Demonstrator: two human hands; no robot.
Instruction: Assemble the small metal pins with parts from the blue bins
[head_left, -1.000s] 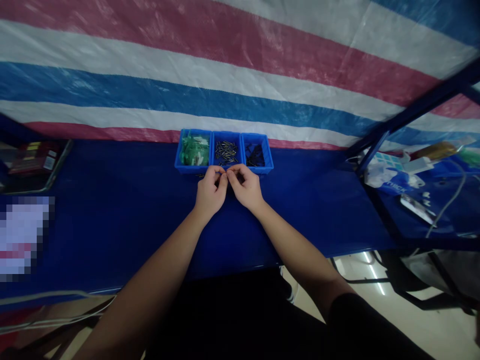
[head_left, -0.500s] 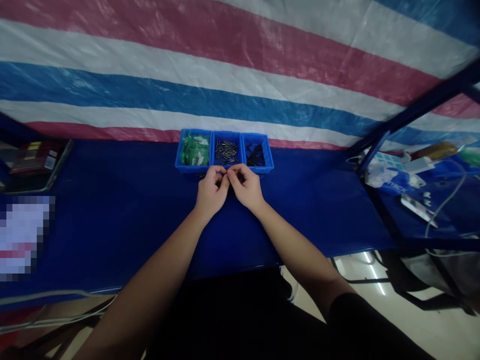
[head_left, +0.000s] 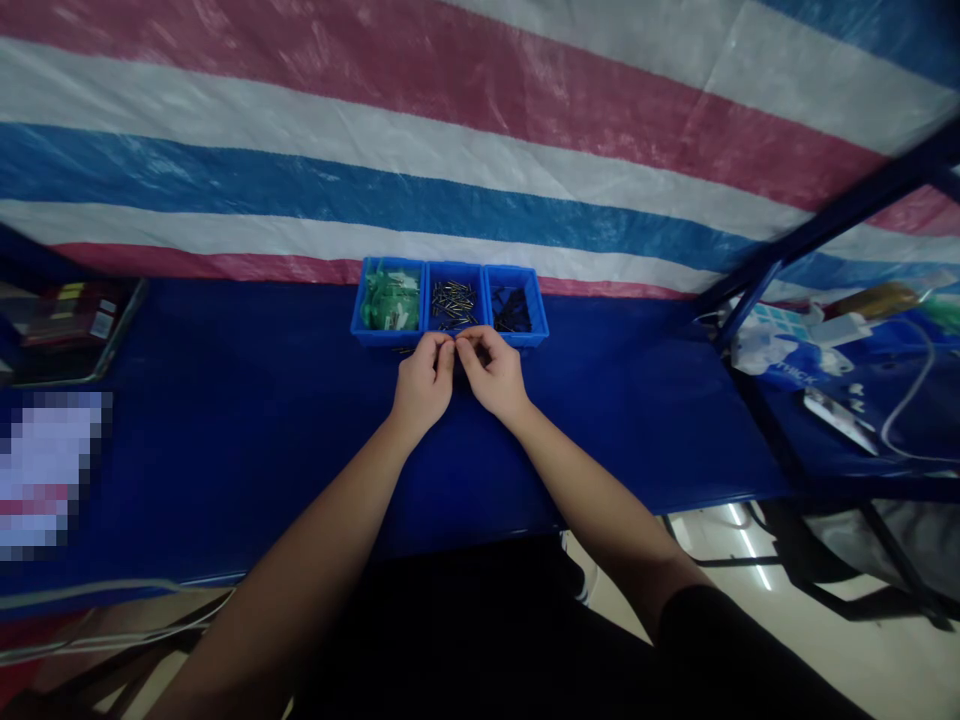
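My left hand and my right hand meet at the fingertips just in front of three joined blue bins. Both are closed in a pinch; whatever lies between the fingertips is too small to make out. The left bin holds green plastic packets. Many small metal screw-like pieces lie in the middle bin. Dark small parts are in the right bin. A few tiny dark pieces show on the table by my left fingers.
The blue table stretches to both sides, with a striped sheet behind it. At left are a dark red box and a blurred-out pale item. Bags and a white object lie beyond the right frame post.
My left thumb has straightened and drawn closer to its fingers. My right hand is nearly unmoved. The cable at the far right has shifted.
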